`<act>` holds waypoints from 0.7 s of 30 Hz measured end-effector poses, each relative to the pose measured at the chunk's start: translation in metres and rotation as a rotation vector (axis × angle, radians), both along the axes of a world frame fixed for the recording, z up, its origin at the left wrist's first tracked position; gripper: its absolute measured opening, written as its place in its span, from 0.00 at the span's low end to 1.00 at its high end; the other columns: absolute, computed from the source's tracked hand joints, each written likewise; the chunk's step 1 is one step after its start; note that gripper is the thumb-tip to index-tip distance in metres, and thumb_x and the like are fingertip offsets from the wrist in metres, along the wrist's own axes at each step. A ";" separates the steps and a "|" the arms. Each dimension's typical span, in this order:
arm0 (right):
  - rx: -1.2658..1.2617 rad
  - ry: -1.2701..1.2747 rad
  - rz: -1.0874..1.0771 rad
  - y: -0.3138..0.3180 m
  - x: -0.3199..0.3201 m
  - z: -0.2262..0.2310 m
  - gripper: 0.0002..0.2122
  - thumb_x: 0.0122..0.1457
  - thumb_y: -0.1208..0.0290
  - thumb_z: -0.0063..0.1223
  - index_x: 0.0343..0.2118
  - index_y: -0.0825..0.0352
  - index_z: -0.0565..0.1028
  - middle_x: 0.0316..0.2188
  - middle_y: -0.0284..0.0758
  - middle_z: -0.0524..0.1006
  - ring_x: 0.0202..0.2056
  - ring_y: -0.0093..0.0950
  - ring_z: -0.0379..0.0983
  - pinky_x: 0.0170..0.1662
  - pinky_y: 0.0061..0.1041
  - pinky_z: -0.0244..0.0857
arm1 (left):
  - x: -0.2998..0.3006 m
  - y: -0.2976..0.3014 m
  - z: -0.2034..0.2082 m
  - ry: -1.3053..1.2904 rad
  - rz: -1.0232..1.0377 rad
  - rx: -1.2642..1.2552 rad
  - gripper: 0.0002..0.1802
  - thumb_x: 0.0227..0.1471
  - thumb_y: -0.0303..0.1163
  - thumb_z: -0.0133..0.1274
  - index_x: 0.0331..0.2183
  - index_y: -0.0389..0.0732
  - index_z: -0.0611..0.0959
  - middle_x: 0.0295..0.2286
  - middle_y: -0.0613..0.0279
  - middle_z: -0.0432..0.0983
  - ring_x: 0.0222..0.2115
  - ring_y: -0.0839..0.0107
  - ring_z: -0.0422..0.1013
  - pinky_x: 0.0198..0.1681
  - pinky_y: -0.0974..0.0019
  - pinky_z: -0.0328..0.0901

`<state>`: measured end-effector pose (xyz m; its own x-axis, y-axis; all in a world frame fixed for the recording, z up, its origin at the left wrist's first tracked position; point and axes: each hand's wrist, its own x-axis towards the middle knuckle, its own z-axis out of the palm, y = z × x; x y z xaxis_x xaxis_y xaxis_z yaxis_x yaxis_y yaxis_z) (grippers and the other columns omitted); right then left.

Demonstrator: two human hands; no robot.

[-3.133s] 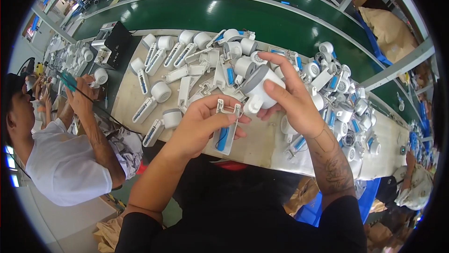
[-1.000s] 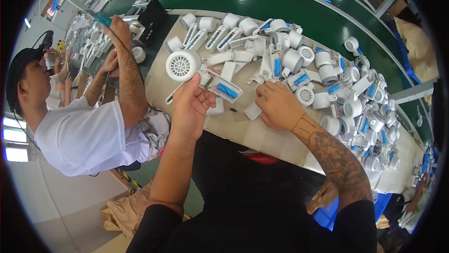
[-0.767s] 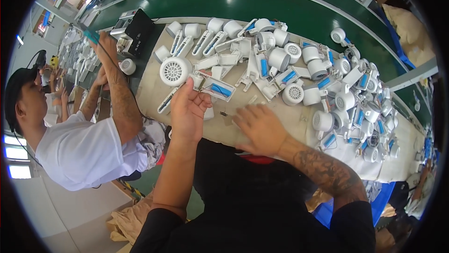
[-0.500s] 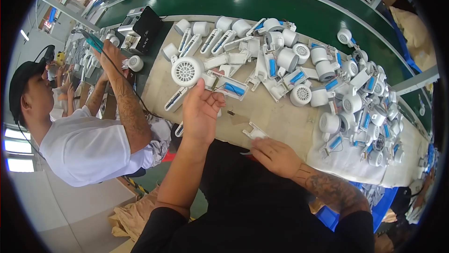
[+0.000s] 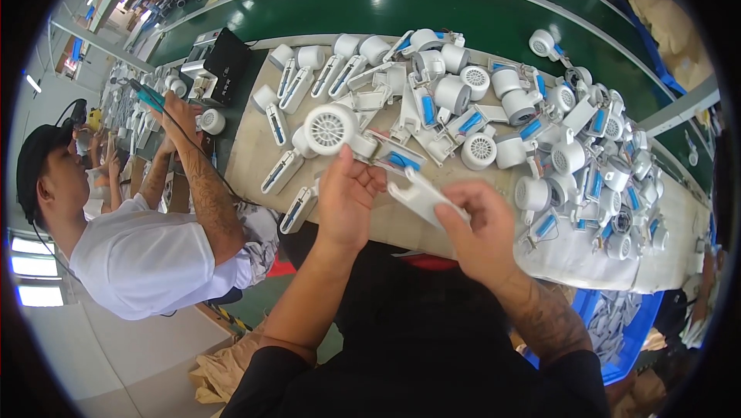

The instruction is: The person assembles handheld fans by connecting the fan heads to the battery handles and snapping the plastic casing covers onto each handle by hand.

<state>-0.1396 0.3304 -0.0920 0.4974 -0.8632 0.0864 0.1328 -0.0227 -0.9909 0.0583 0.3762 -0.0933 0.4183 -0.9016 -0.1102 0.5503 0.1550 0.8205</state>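
My left hand, palm up, is closed around a white handheld fan near its neck. The fan's round grille head points up, and its opened handle, with a blue battery inside, stretches to the right behind my fingers. A flat white handle cover with a forked end is pinched in my right hand. The fork lies close to the fan's handle; whether they touch I cannot tell. Left of my left hand, several fans with slotted handles lie on the worktop.
A heap of white fans with blue batteries covers the table's right side. A blue tub of pale parts stands below right. At left, a co-worker in a white shirt holds a teal tool beside a black machine.
My right hand has lifted the white cover off the worktop and brought it up beside the fan. My left hand, still holding the fan, has moved slightly right.
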 end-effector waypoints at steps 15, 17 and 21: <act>-0.038 0.200 0.147 -0.038 -0.001 0.035 0.05 0.64 0.73 0.52 0.38 0.68 0.75 0.16 0.21 0.67 0.21 0.09 0.56 0.25 0.15 0.50 | -0.026 -0.005 0.020 -0.004 -0.020 -0.040 0.21 0.59 0.26 0.47 0.53 0.32 0.72 0.48 0.55 0.75 0.27 0.75 0.64 0.33 0.70 0.61; 0.165 0.065 0.091 -0.041 -0.001 0.037 0.08 0.66 0.68 0.54 0.38 0.68 0.75 0.18 0.21 0.72 0.22 0.08 0.58 0.25 0.14 0.51 | -0.028 -0.005 0.024 -0.021 -0.013 -0.031 0.21 0.59 0.25 0.48 0.54 0.32 0.72 0.49 0.55 0.75 0.27 0.76 0.64 0.33 0.71 0.61; 0.274 -0.018 0.122 -0.042 -0.005 0.039 0.08 0.65 0.69 0.56 0.38 0.69 0.74 0.21 0.22 0.74 0.23 0.08 0.61 0.26 0.13 0.53 | -0.027 -0.004 0.024 -0.115 -0.014 -0.006 0.23 0.58 0.23 0.49 0.55 0.32 0.71 0.51 0.53 0.74 0.28 0.78 0.66 0.35 0.74 0.63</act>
<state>-0.1445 0.2882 -0.0525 0.5994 -0.7895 -0.1316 0.1358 0.2624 -0.9553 0.0313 0.3720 -0.0698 0.4150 -0.9081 -0.0569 0.4544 0.1527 0.8776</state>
